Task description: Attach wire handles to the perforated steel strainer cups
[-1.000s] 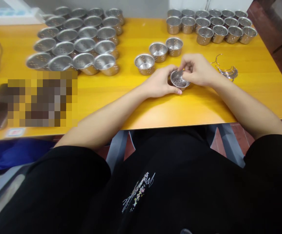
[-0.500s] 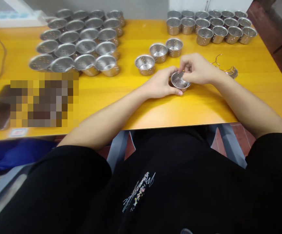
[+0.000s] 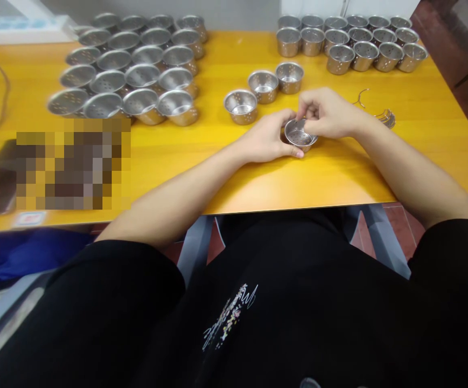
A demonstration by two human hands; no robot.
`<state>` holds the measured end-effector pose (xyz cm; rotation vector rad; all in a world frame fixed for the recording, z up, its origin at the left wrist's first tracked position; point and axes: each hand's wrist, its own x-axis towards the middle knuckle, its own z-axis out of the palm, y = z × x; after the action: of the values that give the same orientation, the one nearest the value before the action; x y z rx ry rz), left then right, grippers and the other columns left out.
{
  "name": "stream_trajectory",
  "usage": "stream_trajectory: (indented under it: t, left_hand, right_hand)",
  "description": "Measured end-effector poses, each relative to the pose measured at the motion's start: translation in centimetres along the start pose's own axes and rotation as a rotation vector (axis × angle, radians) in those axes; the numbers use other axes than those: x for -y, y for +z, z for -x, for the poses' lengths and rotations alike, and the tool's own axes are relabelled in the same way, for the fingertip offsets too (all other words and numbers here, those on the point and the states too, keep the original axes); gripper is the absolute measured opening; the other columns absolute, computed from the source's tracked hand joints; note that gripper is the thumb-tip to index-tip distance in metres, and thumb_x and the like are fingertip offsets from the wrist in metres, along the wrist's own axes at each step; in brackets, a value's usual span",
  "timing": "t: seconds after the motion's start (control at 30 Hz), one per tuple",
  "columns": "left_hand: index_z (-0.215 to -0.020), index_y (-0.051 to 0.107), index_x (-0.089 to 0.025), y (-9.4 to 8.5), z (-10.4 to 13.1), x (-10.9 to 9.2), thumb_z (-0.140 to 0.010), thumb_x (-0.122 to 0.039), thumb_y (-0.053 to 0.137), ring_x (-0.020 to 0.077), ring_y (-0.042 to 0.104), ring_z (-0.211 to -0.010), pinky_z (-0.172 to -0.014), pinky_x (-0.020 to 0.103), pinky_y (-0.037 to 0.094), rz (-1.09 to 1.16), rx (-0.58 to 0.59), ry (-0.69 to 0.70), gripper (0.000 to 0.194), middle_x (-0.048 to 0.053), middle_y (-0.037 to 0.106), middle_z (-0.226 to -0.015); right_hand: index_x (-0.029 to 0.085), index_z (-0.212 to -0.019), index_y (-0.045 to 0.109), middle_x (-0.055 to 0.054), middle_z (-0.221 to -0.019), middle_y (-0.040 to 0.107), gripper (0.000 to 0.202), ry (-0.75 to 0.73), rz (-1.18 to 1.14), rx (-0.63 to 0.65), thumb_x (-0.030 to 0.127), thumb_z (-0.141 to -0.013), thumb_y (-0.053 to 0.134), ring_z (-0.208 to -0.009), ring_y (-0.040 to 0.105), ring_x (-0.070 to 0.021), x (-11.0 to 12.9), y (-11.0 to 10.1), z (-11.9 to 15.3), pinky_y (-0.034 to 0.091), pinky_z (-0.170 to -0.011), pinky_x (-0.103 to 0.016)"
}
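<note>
- The metal cup (image 3: 300,139) is in front of the person, between the two hands. It is on the surface (image 3: 258,186) or just above it; I cannot tell which.
- The left hand (image 3: 264,139) is wrapped around the left side of the cup. Its thumb is along the near side, and its other fingers go round the far side.
- The right hand (image 3: 327,114) is at the far right part of the rim, with its fingers curled in. I cannot tell if they pinch the rim or some small thing.
- The cup looks thin, so it is likely light. It should be hard and not squash with a soft squeeze.
- The shiny side may be a bit slippery. It should not break if it drops, but it could get a dent.
- A good place to hold it is around the side, just under the rim. The rim might feel thin and sharp.
- The open top points up and the bottom, full of little holes, faces down. It is round, so no side is longer; its middle line goes up and down.
- Three cups (image 3: 263,89) are behind it, and bent wires (image 3: 388,119) lie off to the right.
</note>
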<state>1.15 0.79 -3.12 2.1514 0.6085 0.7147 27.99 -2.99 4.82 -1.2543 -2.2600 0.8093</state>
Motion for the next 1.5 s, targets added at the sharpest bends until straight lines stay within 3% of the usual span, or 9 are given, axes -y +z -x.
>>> stream_trajectory:
  t: [0.13,0.43,0.67,0.97,1.27,1.5]
  left_hand:
    - [-0.147,0.082,-0.029,0.1,0.0,0.3,-0.064,-0.080,0.125,0.0519,0.087,-0.144,-0.139,0.072,0.065,0.015,-0.019,0.003,0.107,0.013,0.091,-0.146]
    - [-0.150,0.082,-0.026,0.1,-0.1,0.1,-0.065,-0.068,0.127,0.0543,0.086,-0.148,-0.142,0.076,0.063,0.031,-0.005,-0.019,0.105,0.013,0.090,-0.144]
    - [-0.147,0.082,-0.028,0.1,0.0,-0.3,-0.066,-0.071,0.127,0.0544,0.087,-0.146,-0.141,0.078,0.063,0.033,-0.015,0.004,0.103,0.012,0.091,-0.142]
    - [-0.143,0.083,-0.026,-0.1,-0.1,-1.0,-0.067,-0.083,0.122,0.0523,0.091,-0.138,-0.138,0.078,0.068,-0.013,-0.003,0.007,0.102,0.012,0.092,-0.137]
    - [-0.142,0.084,-0.025,-0.1,0.1,-1.3,-0.069,-0.069,0.125,0.0499,0.090,-0.138,-0.136,0.074,0.067,0.018,-0.009,0.004,0.095,0.011,0.092,-0.136]
    - [-0.136,0.085,-0.025,-0.1,0.4,-1.9,-0.072,-0.071,0.123,0.0493,0.089,-0.136,-0.132,0.068,0.069,-0.007,-0.032,0.024,0.088,0.012,0.093,-0.135]
  right_hand:
    - [0.029,-0.100,0.069,0.003,-0.075,0.064,0.033,0.003,0.033,-0.024,0.033,-0.082,0.097,-0.074,0.062,-0.0231,0.1,0.1,0.1,0.045,-0.068,-0.038]
    - [0.032,-0.099,0.064,0.001,-0.074,0.063,0.036,0.050,0.100,-0.082,0.039,-0.084,0.096,-0.076,0.063,-0.0270,1.1,0.6,0.8,0.047,-0.068,-0.040]
    - [0.032,-0.101,0.064,0.000,-0.075,0.061,0.036,0.041,0.123,-0.093,0.044,-0.088,0.096,-0.078,0.060,-0.0278,0.8,0.7,1.0,0.046,-0.070,-0.041]
    - [0.033,-0.104,0.066,0.001,-0.076,0.062,0.033,0.051,0.114,-0.107,0.037,-0.089,0.095,-0.078,0.061,-0.0292,0.9,0.5,1.5,0.048,-0.072,-0.043]
    - [0.030,-0.106,0.071,0.003,-0.075,0.062,0.026,0.062,0.118,-0.138,0.022,-0.096,0.093,-0.078,0.063,-0.0271,1.1,0.7,1.9,0.051,-0.076,-0.040]
    - [0.029,-0.106,0.073,0.004,-0.074,0.061,0.025,-0.019,0.036,-0.171,0.025,-0.096,0.096,-0.074,0.055,-0.0230,0.7,0.9,2.1,0.042,-0.070,-0.037]
